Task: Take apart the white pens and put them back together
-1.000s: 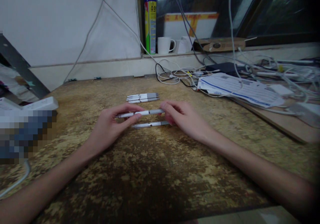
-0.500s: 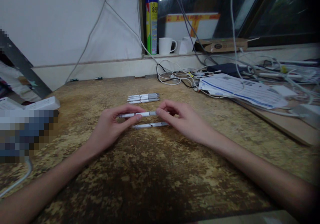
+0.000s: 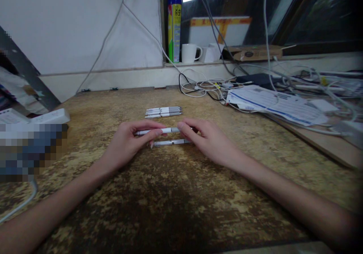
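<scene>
A white pen with a grey grip [image 3: 169, 130] lies level between my two hands. My left hand [image 3: 132, 138] pinches its left part between thumb and fingers. At the other end my right hand [image 3: 200, 135] has thumb and fingertips closed on the grey section, hiding the tip. Just below, a second white pen [image 3: 170, 143] rests on the worn wooden table [image 3: 176, 201], its right end covered by my right hand. Farther back, several similar pens [image 3: 163, 112] lie side by side in a row.
Tangled cables [image 3: 198, 87] and printed paper sheets [image 3: 272, 102] cover the right rear. A white power strip [image 3: 52, 116] is at the left edge. On the sill stand a spray can [image 3: 174, 27], a white mug [image 3: 189, 53] and a flattened cardboard box [image 3: 255, 53].
The view has shifted slightly, so everything sits a little to the right and lower. Both hands keep their hold on the pen, with little other visible movement.
</scene>
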Demonstrator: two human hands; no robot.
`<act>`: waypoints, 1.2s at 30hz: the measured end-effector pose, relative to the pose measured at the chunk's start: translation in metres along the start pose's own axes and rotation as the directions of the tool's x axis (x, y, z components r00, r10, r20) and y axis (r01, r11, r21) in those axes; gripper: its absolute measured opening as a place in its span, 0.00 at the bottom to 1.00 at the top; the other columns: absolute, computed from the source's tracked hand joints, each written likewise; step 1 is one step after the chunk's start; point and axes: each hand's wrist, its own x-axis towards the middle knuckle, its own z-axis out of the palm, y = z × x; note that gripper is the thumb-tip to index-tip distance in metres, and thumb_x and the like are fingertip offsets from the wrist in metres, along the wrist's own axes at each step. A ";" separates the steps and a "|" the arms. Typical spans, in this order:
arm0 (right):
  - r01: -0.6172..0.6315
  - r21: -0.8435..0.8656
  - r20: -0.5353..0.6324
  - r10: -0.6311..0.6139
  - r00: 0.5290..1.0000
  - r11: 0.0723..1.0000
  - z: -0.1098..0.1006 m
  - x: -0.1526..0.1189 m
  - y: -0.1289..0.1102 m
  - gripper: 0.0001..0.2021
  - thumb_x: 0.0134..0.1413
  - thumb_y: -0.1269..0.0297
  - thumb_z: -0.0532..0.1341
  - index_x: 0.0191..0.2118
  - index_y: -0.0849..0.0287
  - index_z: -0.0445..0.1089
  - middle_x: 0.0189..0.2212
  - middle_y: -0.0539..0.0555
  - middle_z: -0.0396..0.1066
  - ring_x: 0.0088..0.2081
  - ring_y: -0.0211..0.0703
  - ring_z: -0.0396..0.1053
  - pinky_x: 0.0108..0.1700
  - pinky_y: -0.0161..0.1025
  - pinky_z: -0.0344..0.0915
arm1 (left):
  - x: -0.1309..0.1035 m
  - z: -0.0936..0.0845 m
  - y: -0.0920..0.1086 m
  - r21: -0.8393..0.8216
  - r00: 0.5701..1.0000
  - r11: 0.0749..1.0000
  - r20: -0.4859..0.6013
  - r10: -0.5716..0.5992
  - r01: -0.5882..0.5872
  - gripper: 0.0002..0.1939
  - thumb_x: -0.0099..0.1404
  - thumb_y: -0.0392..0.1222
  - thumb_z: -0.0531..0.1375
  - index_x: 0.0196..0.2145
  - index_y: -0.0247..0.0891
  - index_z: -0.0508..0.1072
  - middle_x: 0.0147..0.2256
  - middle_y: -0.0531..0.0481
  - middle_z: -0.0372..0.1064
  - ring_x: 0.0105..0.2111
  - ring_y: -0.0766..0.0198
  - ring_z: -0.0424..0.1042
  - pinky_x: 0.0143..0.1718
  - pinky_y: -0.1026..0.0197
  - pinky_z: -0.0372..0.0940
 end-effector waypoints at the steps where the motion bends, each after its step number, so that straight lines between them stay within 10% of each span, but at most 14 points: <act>1: 0.001 0.009 -0.002 -0.001 1.000 1.000 0.001 0.001 0.001 0.21 0.74 0.51 0.51 0.31 0.57 0.67 0.26 0.48 0.66 0.30 0.39 0.61 0.35 0.40 0.51 | 0.001 0.000 0.000 -0.001 1.000 1.000 0.000 -0.011 0.011 0.12 0.70 0.50 0.66 0.45 0.45 0.85 0.37 0.51 0.83 0.37 0.60 0.79 0.43 0.60 0.70; 9: -0.113 0.255 -0.011 0.120 0.993 0.960 0.004 0.009 0.011 0.24 0.72 0.49 0.52 0.26 0.56 0.59 0.22 0.46 0.54 0.26 0.38 0.53 0.30 0.41 0.46 | 0.009 0.000 0.015 -0.126 0.988 0.986 -0.094 -0.119 0.106 0.19 0.62 0.51 0.71 0.49 0.43 0.83 0.32 0.49 0.82 0.30 0.60 0.78 0.36 0.60 0.73; 16: -0.005 0.289 -0.019 0.012 1.000 0.957 0.003 0.012 0.003 0.17 0.70 0.52 0.57 0.36 0.58 0.74 0.32 0.51 0.71 0.34 0.41 0.66 0.36 0.39 0.58 | 0.025 0.011 0.015 -0.575 0.960 0.810 -0.146 -0.241 0.116 0.17 0.62 0.48 0.72 0.44 0.35 0.79 0.41 0.45 0.80 0.39 0.61 0.79 0.47 0.58 0.75; 22: 0.075 0.303 -0.206 -0.012 0.978 0.950 0.000 0.037 -0.008 0.13 0.67 0.58 0.63 0.52 0.55 0.74 0.47 0.56 0.76 0.45 0.44 0.71 0.49 0.42 0.66 | 0.024 0.017 0.009 -0.562 0.982 0.817 -0.038 -0.182 0.130 0.14 0.70 0.54 0.63 0.41 0.39 0.77 0.30 0.53 0.65 0.24 0.70 0.63 0.22 0.67 0.66; 29: -0.005 0.663 -0.136 0.127 0.983 0.749 0.028 0.053 -0.022 0.11 0.68 0.55 0.61 0.38 0.55 0.73 0.44 0.54 0.77 0.50 0.42 0.72 0.57 0.42 0.66 | 0.019 0.016 0.016 -0.382 0.998 0.922 0.005 -0.068 0.064 0.18 0.72 0.56 0.61 0.33 0.39 0.70 0.24 0.57 0.56 0.19 0.71 0.54 0.16 0.68 0.51; 36: 0.048 0.882 -0.181 0.244 0.953 0.468 0.001 0.046 -0.004 0.07 0.71 0.60 0.56 0.38 0.52 0.65 0.35 0.52 0.69 0.41 0.43 0.70 0.48 0.44 0.71 | 0.011 0.001 -0.001 -0.327 0.992 0.937 -0.004 -0.128 0.120 0.20 0.75 0.55 0.55 0.46 0.38 0.78 0.27 0.53 0.62 0.22 0.68 0.58 0.20 0.66 0.53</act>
